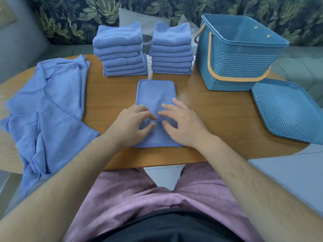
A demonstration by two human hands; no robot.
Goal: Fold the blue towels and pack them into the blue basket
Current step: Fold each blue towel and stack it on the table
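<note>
Nearest the lens: pink shorts [132,198] and a black shirt hem [166,227]; the person is seated at the front edge of the counter [218,119].

Left hand [131,123]: fingers [146,112] loosely bent and released, with tips and thumb resting on the folded towel [154,91]. Right hand [183,124]: fingers [168,108] spread, nearly straight, also released, pressing the same towel. The fingertips of the two hands nearly meet over the towel's near half.

The towel lies flat as a narrow rectangle at mid-counter, near the front edge. Beyond it stand a left stack [120,49] and a right stack [172,49] of folded towels, side by side and apart. To the left, a heap of unfolded towels [49,109] drapes over the counter edge. To the right, the blue basket [234,56] stands upright with its orange handle [239,78] lowered against the front wall. Its lid [286,110] lies flat just beside it.

Both forearms reach forward and converge, palms down.
</note>
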